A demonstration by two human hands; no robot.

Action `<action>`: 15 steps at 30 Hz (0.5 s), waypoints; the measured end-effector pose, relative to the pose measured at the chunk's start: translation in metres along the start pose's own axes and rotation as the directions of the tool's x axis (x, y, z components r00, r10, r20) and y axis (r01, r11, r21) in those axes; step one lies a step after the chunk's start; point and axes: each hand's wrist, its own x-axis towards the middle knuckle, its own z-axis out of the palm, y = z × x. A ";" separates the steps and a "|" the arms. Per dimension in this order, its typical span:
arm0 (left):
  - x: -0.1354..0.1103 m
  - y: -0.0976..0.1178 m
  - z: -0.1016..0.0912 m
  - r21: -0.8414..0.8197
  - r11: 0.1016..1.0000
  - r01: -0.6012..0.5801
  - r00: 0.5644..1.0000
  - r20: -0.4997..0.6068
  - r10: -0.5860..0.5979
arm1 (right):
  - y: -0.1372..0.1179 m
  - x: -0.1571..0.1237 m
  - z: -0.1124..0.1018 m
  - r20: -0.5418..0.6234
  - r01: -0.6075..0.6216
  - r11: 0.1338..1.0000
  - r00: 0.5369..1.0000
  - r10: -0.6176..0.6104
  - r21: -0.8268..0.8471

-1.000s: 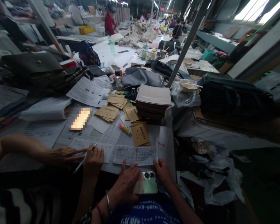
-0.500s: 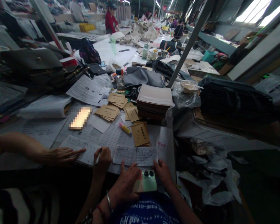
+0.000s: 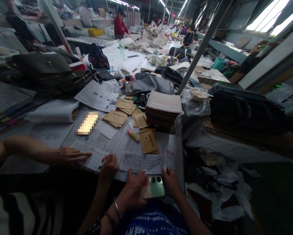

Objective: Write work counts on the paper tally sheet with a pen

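Phone (image 3: 154,189) in left hand (image 3: 133,193) and right hand (image 3: 171,183)

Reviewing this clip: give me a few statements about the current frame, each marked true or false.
1. The left hand and right hand both hold the green phone. True.
2. The phone's screen faces the camera. False: its back, with the lenses, shows.
3. A handwritten slip lies just beyond the phone. True.
4. A co-worker's hand lies on the tan envelopes. False: the co-worker's hand lies flat on a printed sheet, left of the slip.
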 end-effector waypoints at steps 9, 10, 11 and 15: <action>0.000 -0.003 0.005 0.000 1.000 -0.021 0.999 -0.049 0.021 | 0.004 0.002 0.001 -0.014 0.020 0.999 1.000 -0.020 -0.050; 0.000 -0.003 0.005 -0.001 1.000 -0.017 0.999 -0.044 0.017 | 0.006 0.002 0.001 -0.020 0.025 0.998 0.999 -0.026 -0.058; 0.000 -0.003 0.006 0.001 1.000 -0.014 0.999 -0.040 0.014 | 0.007 0.003 0.002 -0.024 0.029 0.997 0.999 -0.031 -0.065; 0.001 -0.009 0.014 0.032 0.999 -0.020 0.998 -0.066 0.023 | 0.013 0.006 0.002 -0.028 0.047 0.995 0.998 -0.050 -0.092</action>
